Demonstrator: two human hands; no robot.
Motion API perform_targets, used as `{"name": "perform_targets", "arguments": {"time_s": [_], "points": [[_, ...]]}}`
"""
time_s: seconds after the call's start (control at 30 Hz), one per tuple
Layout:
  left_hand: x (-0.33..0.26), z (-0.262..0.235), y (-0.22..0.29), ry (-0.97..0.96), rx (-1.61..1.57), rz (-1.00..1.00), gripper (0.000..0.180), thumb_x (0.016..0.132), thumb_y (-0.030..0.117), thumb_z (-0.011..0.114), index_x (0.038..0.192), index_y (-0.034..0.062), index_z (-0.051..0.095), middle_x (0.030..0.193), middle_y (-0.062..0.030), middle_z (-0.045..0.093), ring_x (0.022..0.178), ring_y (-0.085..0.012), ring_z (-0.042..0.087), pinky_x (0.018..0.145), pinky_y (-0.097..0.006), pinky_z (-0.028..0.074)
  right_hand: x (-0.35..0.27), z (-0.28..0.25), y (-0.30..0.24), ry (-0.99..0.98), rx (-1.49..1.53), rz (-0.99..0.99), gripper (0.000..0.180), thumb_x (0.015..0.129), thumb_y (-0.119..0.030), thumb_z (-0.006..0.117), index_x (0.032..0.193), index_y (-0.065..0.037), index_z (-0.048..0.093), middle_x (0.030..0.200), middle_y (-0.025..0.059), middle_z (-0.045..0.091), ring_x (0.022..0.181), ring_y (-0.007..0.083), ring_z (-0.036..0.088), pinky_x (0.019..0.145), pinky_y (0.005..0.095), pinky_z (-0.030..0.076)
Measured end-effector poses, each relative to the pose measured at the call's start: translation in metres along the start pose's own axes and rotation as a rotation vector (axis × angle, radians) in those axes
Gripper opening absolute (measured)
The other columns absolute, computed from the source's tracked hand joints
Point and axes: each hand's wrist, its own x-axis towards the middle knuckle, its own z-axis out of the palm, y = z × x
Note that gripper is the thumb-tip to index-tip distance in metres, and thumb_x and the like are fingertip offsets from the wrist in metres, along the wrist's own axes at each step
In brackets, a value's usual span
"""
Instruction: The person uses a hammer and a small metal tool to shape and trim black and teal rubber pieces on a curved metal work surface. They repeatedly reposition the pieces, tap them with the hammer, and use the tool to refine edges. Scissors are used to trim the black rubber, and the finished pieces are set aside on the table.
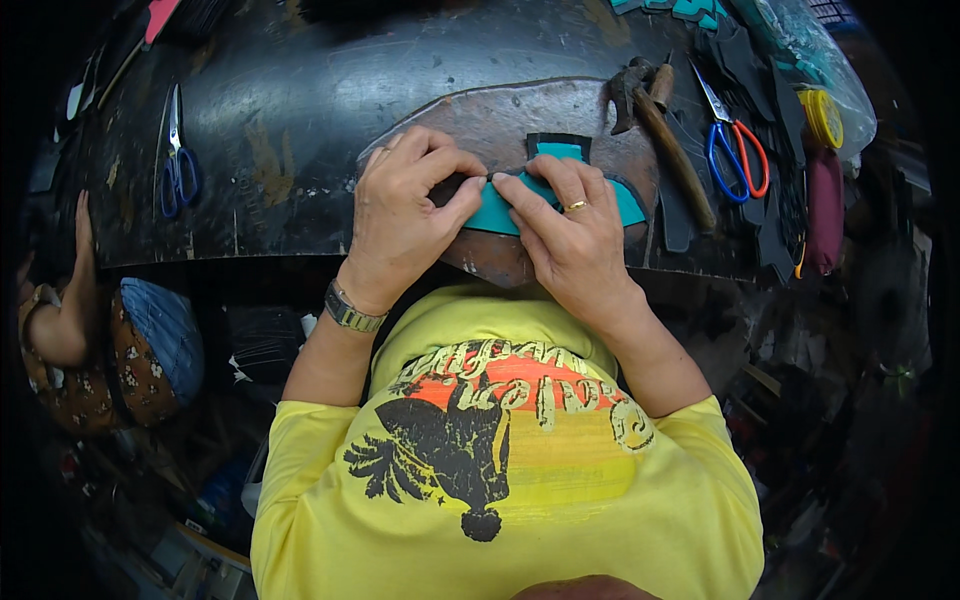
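A flat teal piece point(497, 213) with a black edging strip lies in front of me on a worn brown board point(450, 112). My left hand point(405, 205) is closed, its thumb and index finger pinching the piece's black upper edge. Close beside those fingertips, my right hand point(575, 225) grips the same edge with its index finger, while its other fingers bend over the teal surface. A squarish teal tab with a black border point(558, 148) sticks out beyond my right fingers. My fingers cover part of the edge, and the right thumb is mostly hidden.
Right of the board lie a wooden-handled hammer point(672, 150), red-and-blue scissors point(735, 155), black cut pieces point(677, 212), a yellow tape roll point(822, 118) and a maroon pouch point(824, 215). Blue-handled scissors point(180, 170) rest at left. Another person's arm point(75, 290) is at far left.
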Motion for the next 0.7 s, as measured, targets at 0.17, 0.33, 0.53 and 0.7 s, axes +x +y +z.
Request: {"name": "perform_targets", "arguments": {"time_s": [0.17, 0.33, 0.53, 0.7], "points": [[-0.0055, -0.0031, 0.0010, 0.040, 0.067, 0.023, 0.015, 0.081, 0.015, 0.083, 0.095, 0.0106, 0.079, 0.101, -0.0046, 0.067, 0.100, -0.0255, 0.065, 0.090, -0.041, 0.048, 0.0022, 0.0006, -0.0014, 0.015, -0.003, 0.017, 0.038, 0.086, -0.008, 0.077, 0.123, -0.012, 0.075, 0.122, 0.0101, 0.062, 0.112, 0.0317, 0.059, 0.092, 0.0448, 0.047], [-0.0074, -0.0045, 0.0003, 0.021, 0.118, 0.022, 0.015, 0.080, 0.017, 0.084, 0.094, 0.0117, 0.080, 0.104, -0.0029, 0.068, 0.104, -0.0237, 0.063, 0.093, -0.040, 0.044, 0.0014, 0.0008, -0.0014, 0.016, 0.021, 0.026, 0.037, 0.086, -0.009, 0.077, 0.124, -0.012, 0.074, 0.122, 0.0108, 0.062, 0.111, 0.0323, 0.059, 0.094, 0.0450, 0.047], [-0.0071, -0.0029, -0.0001, 0.028, 0.113, 0.006, 0.013, 0.081, 0.018, 0.083, 0.092, 0.0131, 0.081, 0.105, -0.0012, 0.068, 0.104, -0.0232, 0.063, 0.091, -0.039, 0.044, -0.0004, 0.0001, 0.0015, 0.029, 0.064, 0.030, 0.038, 0.086, -0.009, 0.077, 0.125, -0.011, 0.074, 0.122, 0.0119, 0.063, 0.111, 0.0333, 0.059, 0.096, 0.0456, 0.048], [-0.0073, -0.0004, 0.0019, 0.045, 0.154, 0.008, 0.011, 0.081, 0.018, 0.083, 0.091, 0.0133, 0.081, 0.103, -0.0006, 0.069, 0.103, -0.0234, 0.063, 0.091, -0.040, 0.044, 0.0008, -0.0028, -0.0003, 0.056, 0.111, 0.036, 0.041, 0.085, -0.009, 0.078, 0.125, -0.011, 0.073, 0.123, 0.0130, 0.064, 0.111, 0.0346, 0.060, 0.097, 0.0464, 0.049]]}}
